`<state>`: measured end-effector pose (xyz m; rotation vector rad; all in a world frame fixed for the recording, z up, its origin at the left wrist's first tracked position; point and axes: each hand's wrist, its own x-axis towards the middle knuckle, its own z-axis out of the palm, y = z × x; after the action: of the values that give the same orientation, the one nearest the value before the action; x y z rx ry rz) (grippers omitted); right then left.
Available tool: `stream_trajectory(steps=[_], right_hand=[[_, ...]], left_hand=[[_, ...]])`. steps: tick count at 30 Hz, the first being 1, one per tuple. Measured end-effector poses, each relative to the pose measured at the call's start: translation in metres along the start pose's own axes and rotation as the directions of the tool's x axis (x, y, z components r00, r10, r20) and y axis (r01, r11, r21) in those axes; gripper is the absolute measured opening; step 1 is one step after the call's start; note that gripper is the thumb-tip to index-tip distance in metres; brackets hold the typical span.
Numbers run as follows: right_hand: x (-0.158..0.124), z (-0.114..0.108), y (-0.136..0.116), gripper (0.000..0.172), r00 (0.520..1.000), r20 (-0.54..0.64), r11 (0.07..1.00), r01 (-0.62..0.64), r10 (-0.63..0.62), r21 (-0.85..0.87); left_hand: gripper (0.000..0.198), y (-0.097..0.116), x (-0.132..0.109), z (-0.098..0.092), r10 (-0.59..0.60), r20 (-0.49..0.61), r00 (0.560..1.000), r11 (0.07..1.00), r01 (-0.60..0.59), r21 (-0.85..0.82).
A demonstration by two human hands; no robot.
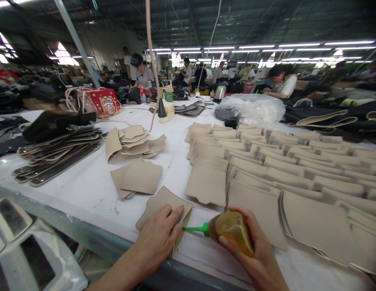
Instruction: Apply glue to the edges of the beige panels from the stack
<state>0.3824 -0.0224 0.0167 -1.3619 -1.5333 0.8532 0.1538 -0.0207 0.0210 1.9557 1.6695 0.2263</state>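
My right hand point(251, 246) is wrapped round a squeeze bottle point(232, 230) of amber liquid, tipped on its side. Its thin green nozzle point(194, 228) points left and meets the edge of a beige leather-like piece point(163, 200) by my left fingertips. My left hand point(162, 230) grips this piece near the table's front edge, fingers on top; the thumb is partly hidden. A yellowish underside shows below the nozzle. Just beyond lie a few flat beige pieces point(142, 178), with a loose heap of curved ones point(135, 141) farther back.
Overlapping rows of beige pieces point(315, 218) cover the table's right side. Stacked black strips point(60, 153) lie at left. Farther back are a red patterned bag point(100, 101), a glue container point(166, 111), clear plastic wrap point(254, 107) and a kettle point(220, 93). Several people sit beyond.
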Motion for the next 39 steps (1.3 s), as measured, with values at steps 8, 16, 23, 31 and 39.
stream_trajectory(steps=[8, 16, 23, 31, 39], right_hand=[[0.010, -0.002, 0.001, 0.045, 0.992, -0.102, 0.992, 0.058, -0.069, -0.110], [0.004, 0.000, -0.001, 0.048, 1.000, -0.029, 1.000, -0.008, 0.008, 0.005], [-0.001, -0.001, -0.004, 0.051, 0.997, -0.008, 0.997, -0.074, 0.074, -0.012], [-0.018, 0.005, -0.009, 0.050, 0.982, 0.021, 0.979, -0.188, 0.187, 0.082], [-0.024, 0.003, -0.011, 0.050, 0.980, 0.032, 0.971, -0.201, 0.198, 0.132]], left_hand=[[0.046, -0.001, -0.001, 0.001, 0.000, -0.008, 1.000, 1.000, 0.000, 0.018], [0.045, -0.002, 0.000, 0.001, 0.006, -0.030, 1.000, 1.000, -0.006, -0.006], [0.044, -0.003, 0.000, 0.001, 0.016, -0.044, 0.999, 1.000, -0.017, -0.016], [0.045, -0.001, -0.002, -0.001, 0.004, -0.043, 0.999, 0.999, -0.006, -0.032], [0.045, 0.001, -0.003, 0.000, -0.006, -0.050, 0.999, 1.000, 0.005, -0.015]])
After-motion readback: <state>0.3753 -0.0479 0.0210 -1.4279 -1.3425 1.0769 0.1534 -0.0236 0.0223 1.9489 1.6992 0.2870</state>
